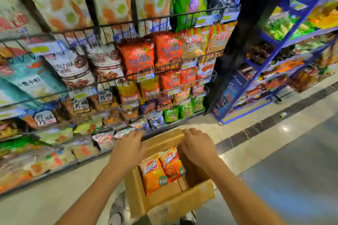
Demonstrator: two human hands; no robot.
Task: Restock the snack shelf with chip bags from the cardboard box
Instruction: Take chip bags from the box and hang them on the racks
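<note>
In front of the snack shelf [182, 14], the left hand [128, 149] and right hand [198, 147] each have their fingers curled over a flap of the open cardboard box [139, 199], where orange chip bags [161, 171] lie flat, light, puffy and likely slippery, probably best pinched at the top seam.

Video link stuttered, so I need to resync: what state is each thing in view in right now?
cardboard box, open, flaps folded outward.
chip bags, two orange ones showing, inside the box.
left hand, fingers curled over the box's left edge.
right hand, fingers curled over the box's right flap.
snack shelf, rows filled with bags behind wire rails.
</note>
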